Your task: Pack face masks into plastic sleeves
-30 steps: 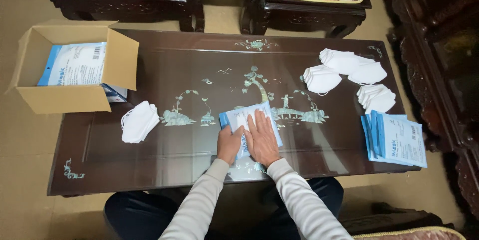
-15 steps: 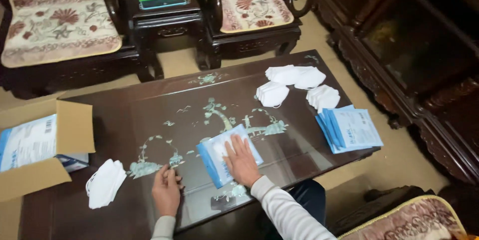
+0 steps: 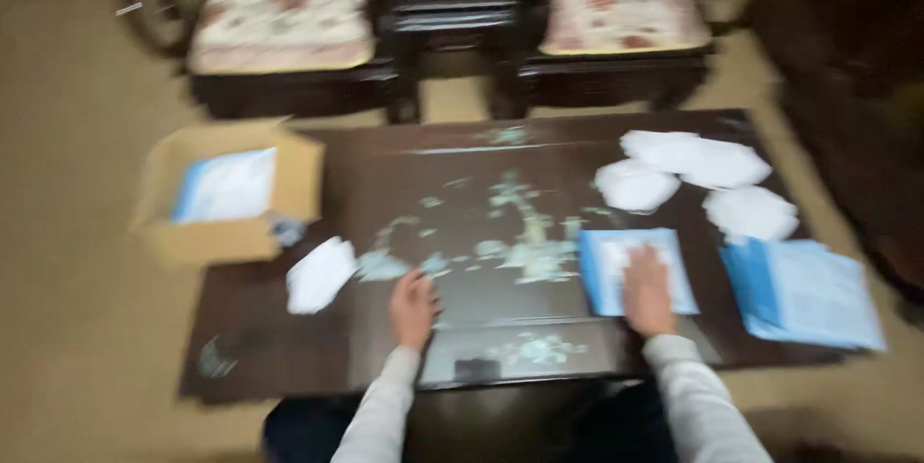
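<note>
a flat blue and white packet (image 3: 635,270) is lying on the dark inlaid table (image 3: 462,184), toward its right half and near the front edge. the right hand (image 3: 647,292) is resting palm down on top of it, covering its lower middle; the picture is blurred, so whether those fingers are spread or held together cannot be told, though nothing is being pinched. just to the right of the packet, a stack of similar blue and white packets (image 3: 804,292) is sitting at the table's right front corner, apart from the hand. behind these, several loose white pieces (image 3: 693,169) are lying in small heaps. the left hand (image 3: 414,307) is lying flat on bare tabletop near the front edge, well apart from the packet, its fingers too smeared to read. a small white pile (image 3: 320,273) is sitting just left of that hand. an open cardboard box (image 3: 226,193) holding a blue and white packet is overhanging the table's left end.
</note>
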